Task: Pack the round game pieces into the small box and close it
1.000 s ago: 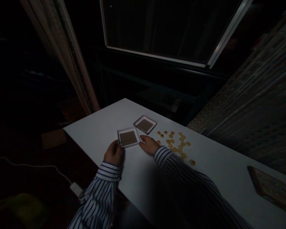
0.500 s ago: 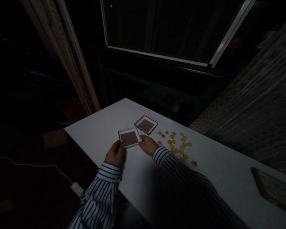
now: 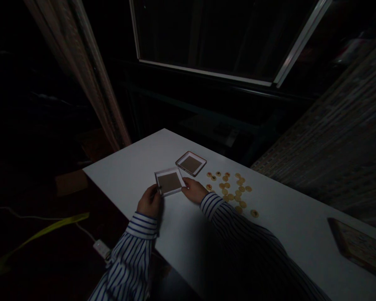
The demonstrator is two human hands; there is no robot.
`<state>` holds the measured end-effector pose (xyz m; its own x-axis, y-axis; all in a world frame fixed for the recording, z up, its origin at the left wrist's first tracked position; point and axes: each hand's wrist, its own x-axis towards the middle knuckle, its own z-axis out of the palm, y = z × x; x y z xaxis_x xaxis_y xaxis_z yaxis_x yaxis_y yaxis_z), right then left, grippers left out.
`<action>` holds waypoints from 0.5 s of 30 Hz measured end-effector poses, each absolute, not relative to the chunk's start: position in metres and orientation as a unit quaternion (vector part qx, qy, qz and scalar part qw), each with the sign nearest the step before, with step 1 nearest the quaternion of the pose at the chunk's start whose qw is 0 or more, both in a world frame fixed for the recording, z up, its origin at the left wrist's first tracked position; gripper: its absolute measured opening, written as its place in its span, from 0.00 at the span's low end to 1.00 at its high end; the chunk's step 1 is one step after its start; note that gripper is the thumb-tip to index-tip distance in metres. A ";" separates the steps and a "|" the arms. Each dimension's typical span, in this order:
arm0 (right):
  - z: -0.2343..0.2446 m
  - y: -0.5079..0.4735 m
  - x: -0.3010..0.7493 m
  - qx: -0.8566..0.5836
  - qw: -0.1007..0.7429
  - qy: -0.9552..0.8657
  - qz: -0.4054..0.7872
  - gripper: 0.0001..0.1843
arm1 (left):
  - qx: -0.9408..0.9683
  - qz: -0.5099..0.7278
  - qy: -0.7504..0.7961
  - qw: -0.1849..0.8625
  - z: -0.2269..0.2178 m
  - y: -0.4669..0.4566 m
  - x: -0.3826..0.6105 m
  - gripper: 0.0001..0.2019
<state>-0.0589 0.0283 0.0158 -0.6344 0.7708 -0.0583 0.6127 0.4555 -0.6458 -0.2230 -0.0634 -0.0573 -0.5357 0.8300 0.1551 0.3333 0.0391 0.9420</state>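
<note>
Both hands hold a shallow square box half (image 3: 170,182), white inside with a brownish-grey panel, tilted over the table. My left hand (image 3: 149,201) grips its near left corner, thumb along the rim. At the right edge, my right hand (image 3: 194,190) pinches its side between thumb and fingers. Just beyond lies a similar shallow box half (image 3: 191,163) with a brown rim, flat on the table. To the right of my right hand, several round wooden game pieces (image 3: 238,193) are scattered, a few with red or dark characters facing up.
The white table (image 3: 138,156) has its left edge near my left arm. A flat patterned box (image 3: 360,246) rests at the right. On the dark left side are a power strip (image 3: 102,249) with a white cord and a yellow strip (image 3: 47,229). A curtain (image 3: 329,104) hangs at right.
The yellow strip at the lower left has swung up into fuller view. My hands and the box half look almost unmoved; the whole view has shifted slightly.
</note>
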 end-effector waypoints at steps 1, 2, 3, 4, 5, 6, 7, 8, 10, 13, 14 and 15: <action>0.016 0.028 -0.058 -0.410 0.126 -0.843 0.325 0.19 | 0.426 0.549 0.682 0.228 -0.057 -0.064 -0.223 0.19; 0.016 0.028 -0.058 -0.410 0.129 -0.841 0.327 0.20 | 0.426 0.551 0.680 0.229 -0.057 -0.064 -0.222 0.19; 0.016 0.027 -0.057 -0.409 0.132 -0.841 0.328 0.20 | 0.426 0.553 0.679 0.228 -0.056 -0.064 -0.221 0.20; 0.016 0.027 -0.057 -0.407 0.135 -0.841 0.330 0.20 | 0.424 0.556 0.679 0.224 -0.056 -0.064 -0.220 0.20; 0.015 0.027 -0.056 -0.405 0.137 -0.841 0.331 0.20 | 0.419 0.560 0.681 0.218 -0.055 -0.064 -0.219 0.20; 0.015 0.027 -0.056 -0.403 0.140 -0.841 0.332 0.21 | 0.411 0.563 0.685 0.211 -0.055 -0.064 -0.218 0.19; 0.014 0.027 -0.055 -0.402 0.142 -0.842 0.332 0.21 | 0.403 0.566 0.689 0.204 -0.054 -0.064 -0.216 0.19; 0.013 0.027 -0.055 -0.401 0.144 -0.842 0.332 0.21 | 0.396 0.568 0.693 0.198 -0.054 -0.064 -0.215 0.19; 0.012 0.027 -0.054 -0.401 0.147 -0.842 0.329 0.23 | 0.391 0.571 0.696 0.191 -0.053 -0.064 -0.214 0.19; 0.012 0.026 -0.052 -0.394 0.153 -0.845 0.327 0.24 | 0.391 0.575 0.695 0.181 -0.052 -0.065 -0.214 0.19; 0.013 0.026 -0.051 -0.390 0.157 -0.847 0.326 0.24 | 0.391 0.576 0.695 0.179 -0.051 -0.065 -0.214 0.19; 0.014 0.025 -0.050 -0.388 0.160 -0.848 0.324 0.24 | 0.391 0.577 0.695 0.177 -0.051 -0.065 -0.215 0.19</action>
<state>-0.0504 0.0247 0.0137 -0.6482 0.7612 0.0200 0.5536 0.4892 -0.6739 -0.2146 -0.0653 -0.0509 -0.6316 0.7475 0.2056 0.3396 0.0283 0.9402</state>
